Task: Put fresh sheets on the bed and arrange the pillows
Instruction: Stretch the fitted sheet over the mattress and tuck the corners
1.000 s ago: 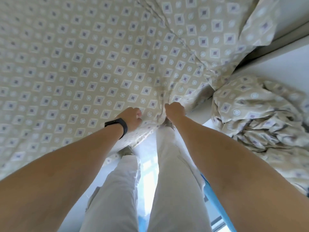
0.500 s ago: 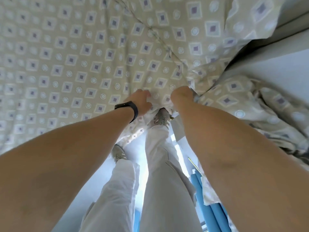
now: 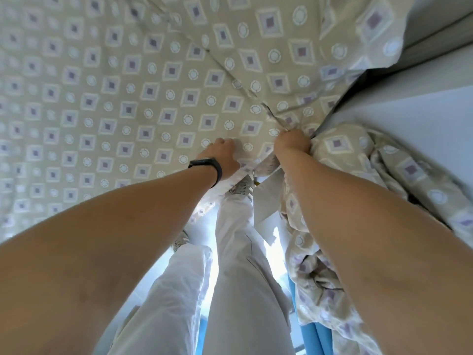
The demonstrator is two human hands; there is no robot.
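Observation:
A beige sheet [image 3: 133, 98] printed with purple squares and white rings covers the bed across the upper left of the head view. My left hand [image 3: 222, 157], with a black band on its wrist, grips the sheet's edge at the bed's corner, fingers curled over the fabric. My right hand [image 3: 291, 144] is a fist that clutches a gathered fold of the same sheet at the corner, where a ridge runs up and away. A pillow [image 3: 302, 37] in the same print lies at the upper right.
A crumpled heap of the same printed fabric [image 3: 399, 175] lies at the right and hangs down beside my right arm. A pale wall or panel [image 3: 422, 119] is behind it. My white-trousered legs [image 3: 238, 278] stand on a bright floor, with a blue object [image 3: 314, 336] at lower right.
Both hands have moved up and forward along the bed's corner with the sheet edge in their grip. The view has come closer to the bed, and the crumpled heap is nearer my right arm.

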